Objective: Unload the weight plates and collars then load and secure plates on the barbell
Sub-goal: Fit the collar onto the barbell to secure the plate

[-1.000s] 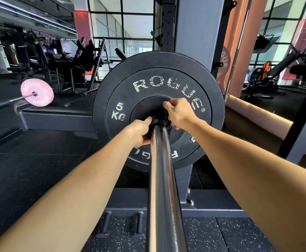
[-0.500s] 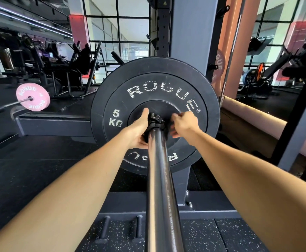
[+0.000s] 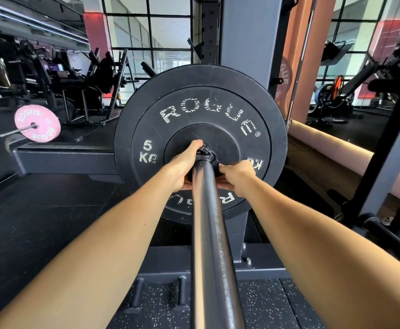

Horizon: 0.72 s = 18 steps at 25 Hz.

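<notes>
I have one barbell (image 3: 212,233) running straight away from me, and one black plate (image 3: 201,110) marked 5 KG sits on it, face toward me. One black collar (image 3: 207,156) is on the bar right against the plate's centre. My left hand (image 3: 183,168) wraps around the collar from the left, thumb up over its top and fingers curled beneath. My right hand (image 3: 235,175) grips it from the right, fingers curled under the bar, with the knuckles touching the plate's face. Both of my hands are closed on that one collar. Off to the left, well apart, one pink plate (image 3: 37,123) sits on the end of a second bar (image 3: 4,135). Behind the black plate stands one grey rack post (image 3: 249,43).
</notes>
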### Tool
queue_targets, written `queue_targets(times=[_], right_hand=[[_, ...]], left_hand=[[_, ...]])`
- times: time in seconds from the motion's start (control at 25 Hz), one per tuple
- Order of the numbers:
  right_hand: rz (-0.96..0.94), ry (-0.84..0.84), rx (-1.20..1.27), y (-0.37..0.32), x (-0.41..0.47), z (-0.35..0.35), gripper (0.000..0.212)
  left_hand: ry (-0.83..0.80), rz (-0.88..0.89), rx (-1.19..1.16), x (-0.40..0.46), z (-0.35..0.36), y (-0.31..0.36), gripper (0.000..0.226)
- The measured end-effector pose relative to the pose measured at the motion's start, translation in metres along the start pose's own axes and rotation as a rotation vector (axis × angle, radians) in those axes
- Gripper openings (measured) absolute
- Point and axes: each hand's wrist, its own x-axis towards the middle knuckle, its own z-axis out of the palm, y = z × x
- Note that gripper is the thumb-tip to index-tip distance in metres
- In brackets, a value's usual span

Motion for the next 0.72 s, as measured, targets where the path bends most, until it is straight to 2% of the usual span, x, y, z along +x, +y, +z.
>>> queue_targets(times=[0.24,0.4,0.48,0.56,0.72], right_hand=[[0.015,0.016,-0.054,-0.009,0.003,0.002,0.008],[0.009,0.018,-0.11,-0.01,-0.001,0.001,0.012],[0.004,0.013,-0.117,-0.011,-0.003,-0.001,0.011],[-0.011,0.015,-0.114,-0.011,-0.004,-0.001,0.004],[-0.15,0.033,-0.202,-0.002,-0.007,0.003,0.018]], left_hand=[[-0.015,-0.046,-0.147,-0.001,0.001,0.0,0.039],[0.054,0.013,-0.16,0.005,0.0,-0.006,0.035],[0.027,0.006,-0.137,0.004,-0.001,-0.005,0.033],[0.005,-0.01,-0.106,0.003,-0.004,-0.006,0.037],[0.002,0.001,0.036,0.009,-0.007,-0.002,0.056]])
